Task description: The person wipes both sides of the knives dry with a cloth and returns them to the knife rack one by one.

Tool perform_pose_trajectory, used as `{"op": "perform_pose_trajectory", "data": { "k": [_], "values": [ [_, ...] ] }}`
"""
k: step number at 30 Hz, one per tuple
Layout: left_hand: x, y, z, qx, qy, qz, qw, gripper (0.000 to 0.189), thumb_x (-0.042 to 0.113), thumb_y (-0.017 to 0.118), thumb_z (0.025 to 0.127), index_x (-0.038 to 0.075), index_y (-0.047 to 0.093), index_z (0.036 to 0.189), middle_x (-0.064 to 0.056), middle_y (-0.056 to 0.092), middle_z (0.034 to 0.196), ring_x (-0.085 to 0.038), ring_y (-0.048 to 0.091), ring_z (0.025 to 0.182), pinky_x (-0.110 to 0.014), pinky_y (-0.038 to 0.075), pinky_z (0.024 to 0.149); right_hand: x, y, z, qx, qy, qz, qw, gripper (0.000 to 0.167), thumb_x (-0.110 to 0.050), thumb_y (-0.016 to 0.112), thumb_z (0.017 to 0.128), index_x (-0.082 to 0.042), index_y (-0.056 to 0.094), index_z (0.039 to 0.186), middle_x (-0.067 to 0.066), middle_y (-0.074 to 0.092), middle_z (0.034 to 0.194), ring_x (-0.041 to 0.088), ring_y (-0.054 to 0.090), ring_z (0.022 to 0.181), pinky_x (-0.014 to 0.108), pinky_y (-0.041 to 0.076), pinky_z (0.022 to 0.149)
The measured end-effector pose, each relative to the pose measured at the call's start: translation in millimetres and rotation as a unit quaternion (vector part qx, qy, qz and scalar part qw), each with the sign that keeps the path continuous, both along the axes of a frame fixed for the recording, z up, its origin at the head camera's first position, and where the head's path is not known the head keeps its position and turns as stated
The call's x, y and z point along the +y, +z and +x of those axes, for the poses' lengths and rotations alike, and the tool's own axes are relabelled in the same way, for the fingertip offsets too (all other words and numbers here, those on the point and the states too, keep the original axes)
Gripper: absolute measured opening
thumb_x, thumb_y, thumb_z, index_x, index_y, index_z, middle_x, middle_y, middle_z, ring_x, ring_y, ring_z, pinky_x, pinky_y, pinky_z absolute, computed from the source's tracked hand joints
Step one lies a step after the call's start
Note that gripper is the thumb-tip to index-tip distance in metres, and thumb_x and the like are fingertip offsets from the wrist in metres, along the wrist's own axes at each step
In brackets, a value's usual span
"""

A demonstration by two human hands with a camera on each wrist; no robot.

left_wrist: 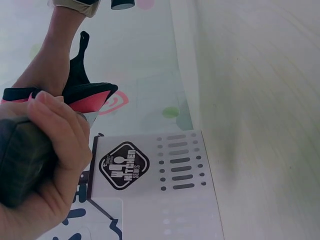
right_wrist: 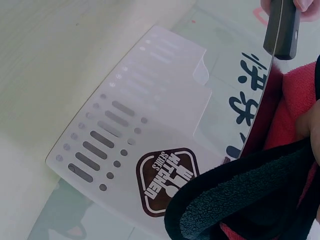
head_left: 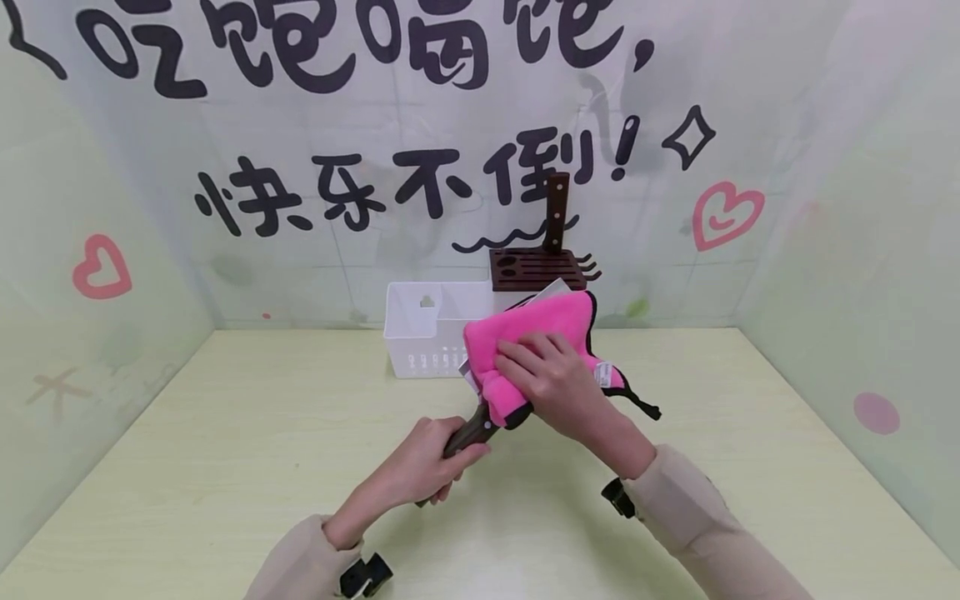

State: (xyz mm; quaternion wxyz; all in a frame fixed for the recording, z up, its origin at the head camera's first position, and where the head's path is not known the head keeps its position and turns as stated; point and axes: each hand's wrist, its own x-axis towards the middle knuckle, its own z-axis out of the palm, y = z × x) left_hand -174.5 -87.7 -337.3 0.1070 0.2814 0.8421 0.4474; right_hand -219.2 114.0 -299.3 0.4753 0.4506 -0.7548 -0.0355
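Note:
My left hand [head_left: 427, 462] grips the dark riveted handle of a kitchen knife [head_left: 474, 432], which slants up and to the right above the table. Over its blade lies a pink cloth [head_left: 551, 318] with black edging, a white label and a hanging loop. My right hand [head_left: 551, 383] presses the cloth against the blade from above. Bits of grey blade show past the cloth at the far end and near the handle; the rest is hidden. In the right wrist view, the cloth [right_wrist: 300, 85] covers the blade beside the handle [right_wrist: 282, 30].
A white plastic knife holder [head_left: 412, 357] with side slots stands at the back of the table [head_left: 300, 467]. Its raised brown slotted top [head_left: 517, 279] has hooks on the right, and a brown-handled utensil [head_left: 556, 212] stands in it. Printed wall sheets enclose the back and sides.

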Motion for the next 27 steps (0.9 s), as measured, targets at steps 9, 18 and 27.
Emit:
{"op": "perform_pose_trajectory", "data": {
  "k": [9,18,27],
  "values": [
    [-0.9,1.5,0.4,0.002,0.003,0.0,1.0,0.028,0.025,0.054,0.089,0.002,0.048,0.074,0.002,0.046,0.052,-0.007,0.044,0.033,-0.027,0.039,0.029,-2,-2.9,3.2,0.006,0.012,0.011,0.9998,0.033,-0.009,0.078,0.065,-0.007,0.067,0.096,0.007,0.066,0.098,0.023,0.059,0.084,0.033,0.049,0.072],
    [-1.5,2.7,1.4,-0.005,0.009,0.008,0.9999,0.028,0.024,0.054,0.089,0.002,0.048,0.075,0.001,0.047,0.052,-0.007,0.044,0.033,-0.029,0.041,0.03,1,-5.0,4.3,0.005,0.03,0.022,0.9993,0.032,-0.007,0.076,0.067,-0.007,0.067,0.098,0.007,0.065,0.101,0.023,0.058,0.087,0.033,0.049,0.071],
    [-2.6,2.3,1.0,-0.005,0.012,0.015,0.9998,0.028,0.025,0.053,0.09,0.001,0.05,0.077,-0.01,0.051,0.054,-0.007,0.044,0.033,-0.031,0.041,0.029,10,-7.6,2.4,-0.007,0.034,0.033,0.9988,0.017,-0.007,0.054,0.087,-0.007,0.066,0.1,0.007,0.064,0.103,0.023,0.058,0.089,0.033,0.048,0.073]
  ]
}}
